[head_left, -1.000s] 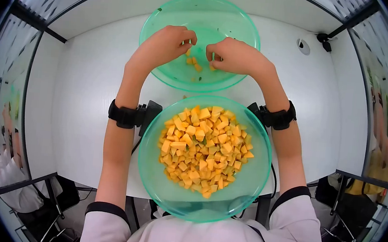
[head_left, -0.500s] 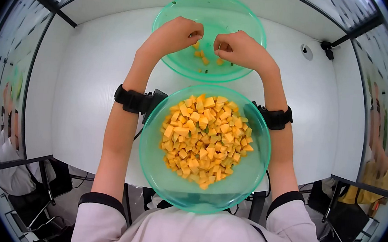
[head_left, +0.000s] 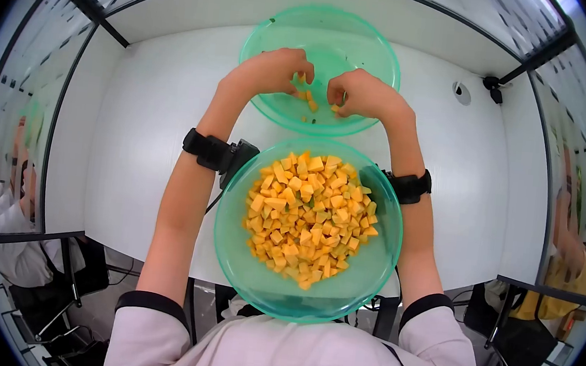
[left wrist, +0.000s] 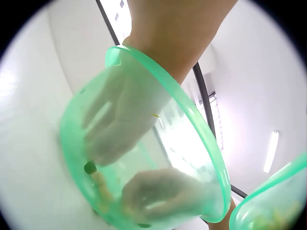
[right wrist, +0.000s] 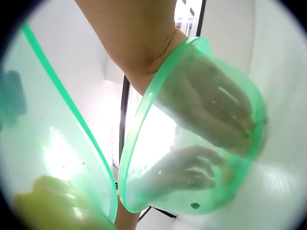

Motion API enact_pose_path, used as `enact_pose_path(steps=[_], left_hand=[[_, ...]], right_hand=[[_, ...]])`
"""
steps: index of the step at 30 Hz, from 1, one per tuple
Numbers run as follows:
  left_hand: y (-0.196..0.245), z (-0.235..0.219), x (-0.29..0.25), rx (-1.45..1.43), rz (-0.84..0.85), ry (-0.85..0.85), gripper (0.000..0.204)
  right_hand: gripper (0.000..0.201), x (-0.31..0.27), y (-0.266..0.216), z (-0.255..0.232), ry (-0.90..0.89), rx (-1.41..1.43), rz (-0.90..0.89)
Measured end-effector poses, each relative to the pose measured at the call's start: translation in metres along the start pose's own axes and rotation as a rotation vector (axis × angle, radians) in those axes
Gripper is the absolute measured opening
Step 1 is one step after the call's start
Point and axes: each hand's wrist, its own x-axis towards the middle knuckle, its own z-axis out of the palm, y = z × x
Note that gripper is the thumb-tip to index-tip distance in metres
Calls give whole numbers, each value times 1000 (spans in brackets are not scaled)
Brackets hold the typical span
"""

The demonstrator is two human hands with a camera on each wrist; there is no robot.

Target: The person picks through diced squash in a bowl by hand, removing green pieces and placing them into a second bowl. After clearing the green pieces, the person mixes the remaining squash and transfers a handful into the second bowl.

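Head cam: L hand (head_left: pixel 275 70) + R hand (head_left: pixel 366 95) in far bowl (head_left: pixel 336 32), fingers bent by orange cubes (head_left: pixel 312 105); I can't tell grip. Wrist cams: side-on thru translucent wall (left wrist: pixel 76 143). Near bowl (head_left: pixel 231 255): cube heap (head_left: pixel 307 220).

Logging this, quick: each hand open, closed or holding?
Left hand: curled, near small orange cubes; any hold can't be told.
Right hand: curled at one orange cube; hold can't be told.

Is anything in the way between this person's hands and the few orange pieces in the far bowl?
Nothing visible is. The left hand and right hand both reach over the rim into the far bowl, fingers close to the orange pieces. Whether they touch any is unclear.
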Motion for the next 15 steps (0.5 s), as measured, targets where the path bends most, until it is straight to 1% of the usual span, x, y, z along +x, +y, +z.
enact_pose_path(steps=[2, 3, 6, 7, 10, 11, 14, 15], left_hand=[[-2, 3, 1, 11, -15, -7, 27], [-1, 2, 1, 28, -13, -14, 31], [2, 4, 0, 43, -80, 8, 36], [-3, 7, 1, 59, -50, 36, 39], [-3, 7, 2, 84, -67, 44, 37], [-1, 5, 1, 89, -79, 37, 33], [-3, 7, 2, 139, -96, -3, 22], [-4, 8, 2, 123, -89, 1, 19]], right_hand=[[19, 0, -1, -1, -14, -8, 31], [19, 0, -1, -1, -4, -19, 27], [18, -2, -5, -2, -7, -48, 69], [15, 0, -3, 0, -5, -71, 60], [13, 0, -2, 1, 26, -70, 19], [11, 0, 1, 0, 74, -62, -39], [12, -1, 2, -9, 175, 222, -163], [12, -6, -4, -16, 164, 254, -137]])
